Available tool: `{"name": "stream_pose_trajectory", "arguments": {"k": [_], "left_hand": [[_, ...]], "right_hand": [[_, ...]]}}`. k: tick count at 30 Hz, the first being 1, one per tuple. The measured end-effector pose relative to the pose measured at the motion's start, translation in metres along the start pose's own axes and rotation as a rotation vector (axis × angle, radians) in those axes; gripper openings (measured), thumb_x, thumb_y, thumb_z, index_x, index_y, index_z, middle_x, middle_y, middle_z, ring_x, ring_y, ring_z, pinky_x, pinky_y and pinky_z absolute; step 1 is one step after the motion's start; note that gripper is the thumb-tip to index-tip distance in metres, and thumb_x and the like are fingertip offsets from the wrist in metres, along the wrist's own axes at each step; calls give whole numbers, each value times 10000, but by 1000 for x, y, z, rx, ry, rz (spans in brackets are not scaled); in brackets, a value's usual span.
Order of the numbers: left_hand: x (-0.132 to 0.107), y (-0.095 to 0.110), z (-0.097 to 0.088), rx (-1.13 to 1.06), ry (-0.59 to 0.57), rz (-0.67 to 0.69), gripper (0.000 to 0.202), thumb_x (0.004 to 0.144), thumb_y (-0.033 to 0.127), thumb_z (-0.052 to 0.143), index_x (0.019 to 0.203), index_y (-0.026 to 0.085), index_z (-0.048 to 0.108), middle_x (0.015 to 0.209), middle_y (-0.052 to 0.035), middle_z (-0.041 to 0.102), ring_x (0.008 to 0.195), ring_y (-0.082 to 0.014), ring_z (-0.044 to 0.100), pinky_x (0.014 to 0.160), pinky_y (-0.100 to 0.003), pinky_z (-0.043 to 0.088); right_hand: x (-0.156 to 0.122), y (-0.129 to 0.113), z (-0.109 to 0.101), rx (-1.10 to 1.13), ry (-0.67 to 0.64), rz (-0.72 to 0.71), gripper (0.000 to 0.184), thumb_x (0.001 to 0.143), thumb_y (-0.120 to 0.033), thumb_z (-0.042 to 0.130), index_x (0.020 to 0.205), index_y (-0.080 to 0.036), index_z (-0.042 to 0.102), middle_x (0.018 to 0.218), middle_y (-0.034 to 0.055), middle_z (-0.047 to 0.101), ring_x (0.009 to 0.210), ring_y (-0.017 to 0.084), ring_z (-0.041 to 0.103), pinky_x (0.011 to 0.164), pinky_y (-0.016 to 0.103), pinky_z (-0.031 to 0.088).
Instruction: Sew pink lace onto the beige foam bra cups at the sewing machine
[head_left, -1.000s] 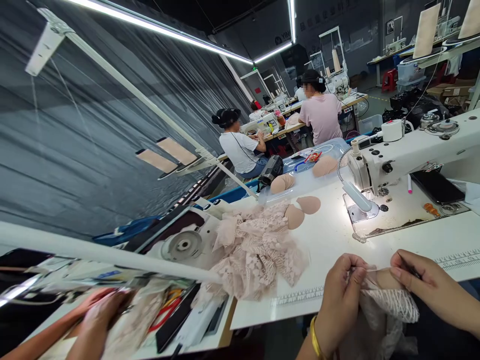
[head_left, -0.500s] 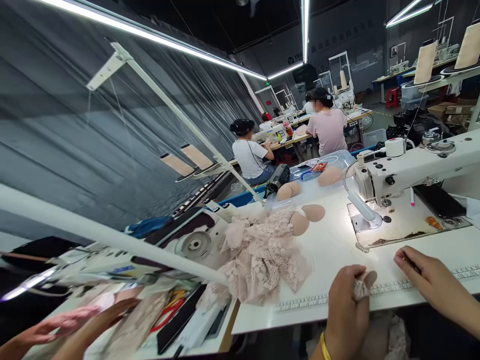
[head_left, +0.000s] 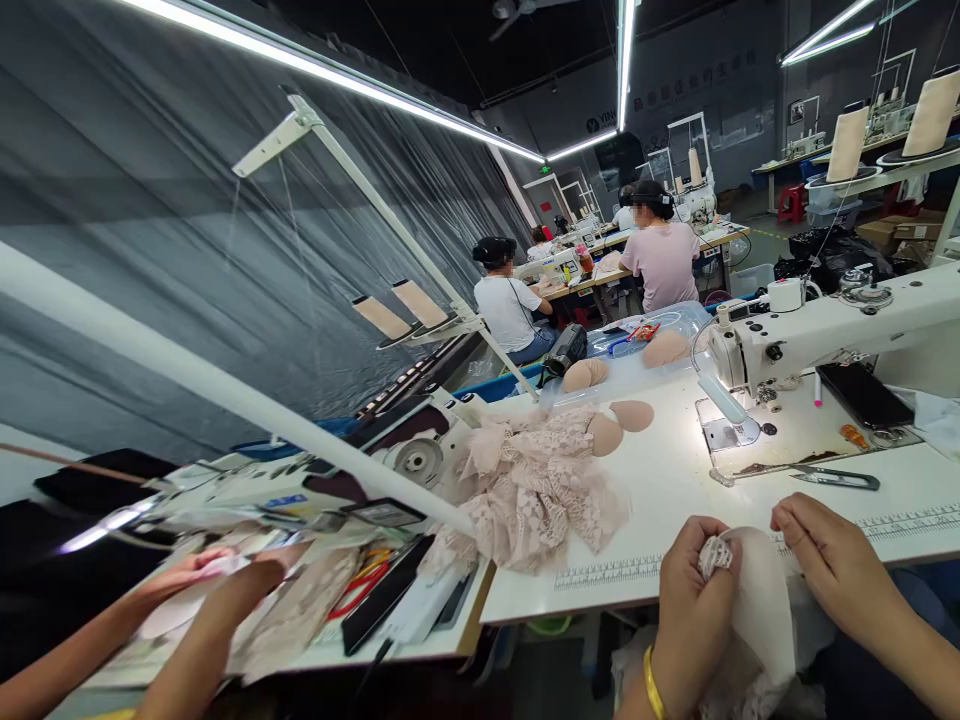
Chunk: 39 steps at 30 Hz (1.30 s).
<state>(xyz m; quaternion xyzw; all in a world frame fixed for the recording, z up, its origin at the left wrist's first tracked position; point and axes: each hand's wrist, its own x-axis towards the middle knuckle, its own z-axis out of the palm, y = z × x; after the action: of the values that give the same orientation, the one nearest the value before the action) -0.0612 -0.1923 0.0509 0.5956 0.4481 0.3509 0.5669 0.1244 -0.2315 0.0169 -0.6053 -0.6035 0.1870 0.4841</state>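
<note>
My left hand [head_left: 694, 610], with a yellow bracelet at its wrist, is closed around a beige lace garment piece [head_left: 714, 556]. A smooth pale bra cup [head_left: 761, 600] spreads out from that grip and hangs over the table's front edge, with more lace below it. To the right, my right hand [head_left: 847, 570] is pinched closed beside the cup's upper edge; what its fingertips hold, if anything, is hidden. Behind that hand, a pair of thread snips [head_left: 836, 478] lies on the white table [head_left: 652, 510], in front of the sewing machine [head_left: 832, 335].
A heap of beige lace [head_left: 540, 480] lies left of my hands, with two loose cups [head_left: 631, 415] behind it. A phone [head_left: 866, 393] rests beside the machine. At far left, a co-worker's hands [head_left: 202, 575] handle fabric. A white thread-stand pole [head_left: 225, 370] slants across the left.
The dark tool in my right hand has been put down on the table as thread snips. That hand has moved closer to my left hand, where the cup now shows spread out.
</note>
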Motion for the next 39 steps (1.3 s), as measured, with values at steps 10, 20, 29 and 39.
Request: {"name": "stream_pose_trajectory", "arguments": {"k": [10,20,29,39], "left_hand": [[-24,-3,3,-151,-63,-36,483,821,619,779,923,203,557,709,34,530,622,-112,410,570,-218,349],[-48,0,12,-104,10,87,365,865,520,744,855,193,582,722,24,526,649,-124,403,609,-234,374],[-46,-12,14,-170,37,75,401,876,575,744,902,201,600,739,16,551,671,-136,451,614,-233,381],[-34,-26,8,-352,-23,-55,558,763,651,858,918,200,569,730,23,600,629,-110,488,597,-210,402]], "right_hand": [[-21,-26,-15,149,-143,9,299,1087,-515,487,971,-267,608,873,0,638,776,193,599,688,303,481],[-39,-30,-7,44,93,-179,387,1090,-395,494,730,-254,489,712,-14,506,667,177,510,649,314,404],[-38,-13,-20,91,215,90,504,1068,-632,449,722,-266,447,646,-44,410,612,174,429,565,291,376],[-38,-17,-26,247,-207,119,386,1048,-633,508,1012,-262,610,929,-1,636,845,197,575,750,296,490]]}}
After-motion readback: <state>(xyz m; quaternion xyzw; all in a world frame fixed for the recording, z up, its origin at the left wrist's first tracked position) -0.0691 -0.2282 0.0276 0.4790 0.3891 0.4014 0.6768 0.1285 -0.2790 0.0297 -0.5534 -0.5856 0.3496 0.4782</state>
